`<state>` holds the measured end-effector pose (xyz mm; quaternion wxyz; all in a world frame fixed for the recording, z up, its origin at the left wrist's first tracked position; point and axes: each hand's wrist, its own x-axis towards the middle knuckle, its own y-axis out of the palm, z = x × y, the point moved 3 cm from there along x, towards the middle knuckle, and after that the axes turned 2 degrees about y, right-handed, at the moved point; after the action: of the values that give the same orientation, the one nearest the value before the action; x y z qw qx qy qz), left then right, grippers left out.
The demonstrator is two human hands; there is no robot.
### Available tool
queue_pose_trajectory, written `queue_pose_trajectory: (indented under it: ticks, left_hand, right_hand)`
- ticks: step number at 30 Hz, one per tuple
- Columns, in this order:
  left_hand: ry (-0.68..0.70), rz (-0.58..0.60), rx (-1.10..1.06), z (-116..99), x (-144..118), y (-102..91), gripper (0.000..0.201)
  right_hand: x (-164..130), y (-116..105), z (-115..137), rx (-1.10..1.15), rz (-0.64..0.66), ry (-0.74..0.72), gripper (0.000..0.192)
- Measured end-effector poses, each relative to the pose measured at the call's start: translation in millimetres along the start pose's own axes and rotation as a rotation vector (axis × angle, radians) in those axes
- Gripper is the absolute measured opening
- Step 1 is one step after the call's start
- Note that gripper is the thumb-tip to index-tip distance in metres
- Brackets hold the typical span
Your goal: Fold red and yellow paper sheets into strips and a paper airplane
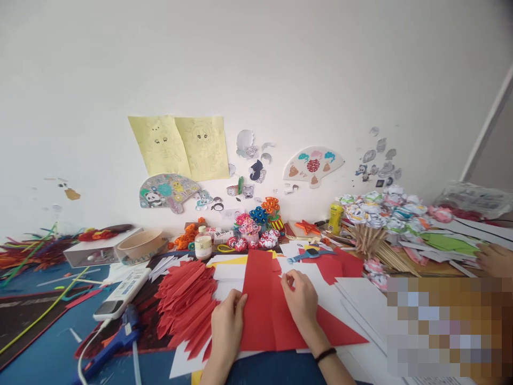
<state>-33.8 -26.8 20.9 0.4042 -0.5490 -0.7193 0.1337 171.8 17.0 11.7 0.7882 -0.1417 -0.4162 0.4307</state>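
Head view, hands: the left hand lies flat with its fingers pressing the left edge of the red paper sheet; the right hand pinches the sheet's folded flap near its top between fingertips, so both are grasping or pinning that sheet.
Head view, red paper sheet: it lies on white sheets in the middle of the tabletop, directly in front of the person, partly folded along an upright crease.
Risk, crooked fold: only one flat hand pins the sheet on slick white paper, so I judge it could slide and the crease run askew.
Risk, folded pile: the heap of folded red strips touches the sheet's left side; a sweep of the left forearm would likely scatter it.
Risk, glue gun: the blue glue gun and its cord lie near the left elbow; a snag could drag it.
Risk, bottle: the small bottle stands behind the pile, easily tipped by a reach.
Hidden, lower right: a blurred-out block covers that corner.
Hidden, other person: a hand enters at the right edge; what it does is unclear.
Hard to tell: whether the red paper is one sheet or two overlapping.
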Motion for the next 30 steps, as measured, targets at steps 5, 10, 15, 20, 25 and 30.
queue_pose_trajectory:
  ticks: [5, 10, 15, 20, 25, 30]
  left_hand:
    - [0.032, -0.101, -0.082, 0.3, 0.9, -3.4, 0.029]
    - [0.026, -0.119, -0.08, -0.8, 1.2, -7.9, 0.03]
    - [0.0, -0.124, -0.043, 0.5, -1.2, -10.6, 0.031]
    - [-0.047, -0.146, -0.032, -0.4, -0.7, -11.6, 0.031]
    - [-0.119, -0.064, 0.118, -2.2, 11.8, -4.0, 0.031]
    - [-0.186, 0.095, 0.43, -4.2, 17.5, 0.9, 0.031]
  right_hand:
    - [3.4, 3.1, -9.9, 0.083, 0.149, 0.057, 0.029]
    - [3.3, 8.4, -18.2, 0.093, 0.151, 0.105, 0.03]
    - [3.6, 10.0, -21.1, 0.062, 0.194, 0.107, 0.028]
    - [12.3, 2.2, -19.2, 0.206, 0.099, 0.091, 0.024]
    - [17.3, -4.4, -6.0, 0.109, 0.005, -0.083, 0.021]
    - [6.3, 18.9, 3.5, -0.103, 0.223, -0.232, 0.02]
